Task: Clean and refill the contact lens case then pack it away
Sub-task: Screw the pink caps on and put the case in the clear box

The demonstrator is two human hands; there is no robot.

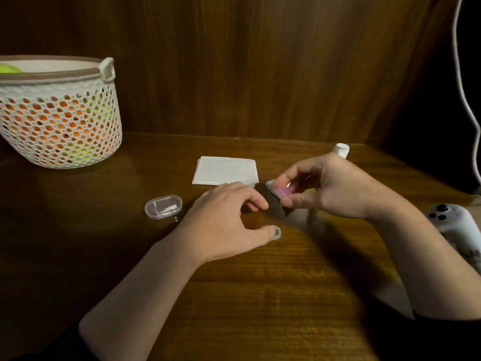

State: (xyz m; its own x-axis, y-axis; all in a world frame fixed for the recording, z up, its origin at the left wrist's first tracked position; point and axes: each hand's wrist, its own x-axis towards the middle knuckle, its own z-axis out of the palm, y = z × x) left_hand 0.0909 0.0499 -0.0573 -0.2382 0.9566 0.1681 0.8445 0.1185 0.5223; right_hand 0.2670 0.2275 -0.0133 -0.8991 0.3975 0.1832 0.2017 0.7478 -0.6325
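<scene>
My right hand point(330, 190) pinches a small pink and white lens case point(282, 191) between thumb and fingers, just above the wooden table point(260, 295). A dark flat holder point(273, 205) sits under and against that case. My left hand point(223, 220) lies low over the table with loosely curled fingers, its fingertips touching the dark holder's left side. The left thumb tip rests on a small clear round cap point(276, 232). To the left lies a clear oval plastic box point(163, 206), closed. Behind my right hand, a white bottle cap point(341, 149) shows; the bottle itself is hidden.
A folded white tissue point(226, 170) lies behind my hands. A white mesh basket point(59, 113) with orange and green things inside stands at the far left. A white game controller point(453, 222) lies at the right edge, and a white cable point(466, 95) hangs above it.
</scene>
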